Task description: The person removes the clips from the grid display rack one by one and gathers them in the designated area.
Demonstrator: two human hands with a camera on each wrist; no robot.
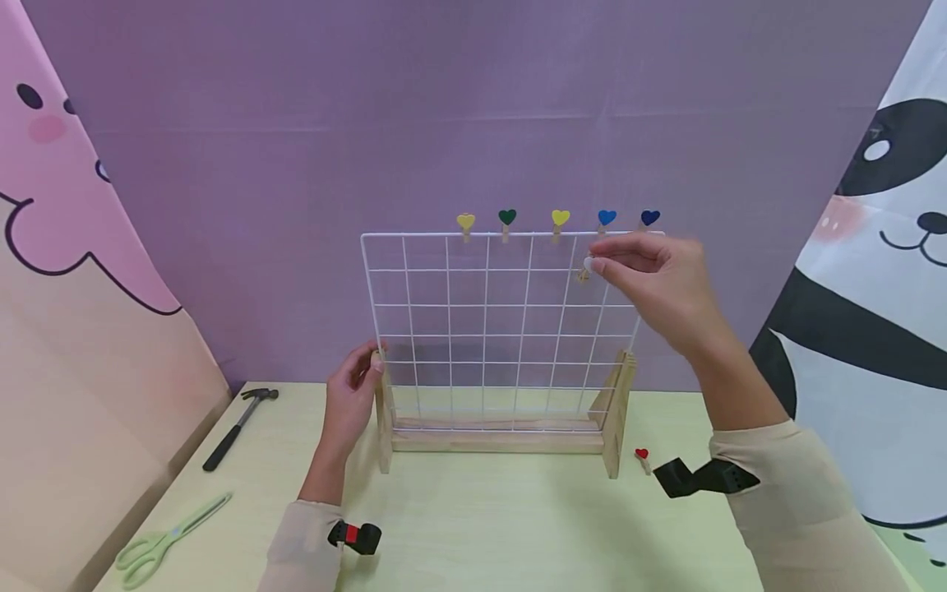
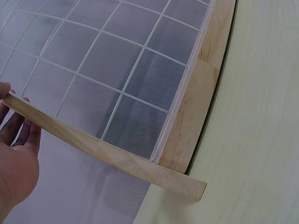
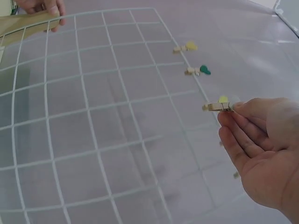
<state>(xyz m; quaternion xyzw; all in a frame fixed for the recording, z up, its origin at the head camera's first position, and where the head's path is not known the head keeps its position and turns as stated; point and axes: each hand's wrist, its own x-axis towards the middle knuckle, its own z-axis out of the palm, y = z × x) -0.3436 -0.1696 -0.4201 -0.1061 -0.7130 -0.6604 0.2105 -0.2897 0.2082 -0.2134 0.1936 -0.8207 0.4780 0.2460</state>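
A white wire grid [image 1: 429,235] stands upright in a wooden stand [image 1: 496,442]. My left hand [image 1: 351,395] grips the top of the stand's left upright [image 2: 107,156]. Near the grid's upper right, my right hand [image 1: 666,279] pinches a small wooden clothespin [image 3: 219,107] with a pale heart [image 1: 588,264] between thumb and fingers. The clothespin is in front of the wires; whether it touches them I cannot tell. Several heart clothespins sit along the top wire: yellow [image 1: 465,221], green [image 1: 506,216], another yellow [image 1: 561,218], blue [image 1: 607,217] and dark blue [image 1: 649,217].
A red-heart clothespin [image 1: 642,454] lies on the table right of the stand. To the left lie a claw hammer [image 1: 240,427] and pale green scissors [image 1: 177,533]. A purple backdrop [image 1: 244,197] hangs behind the table, with cartoon-printed panels at both sides.
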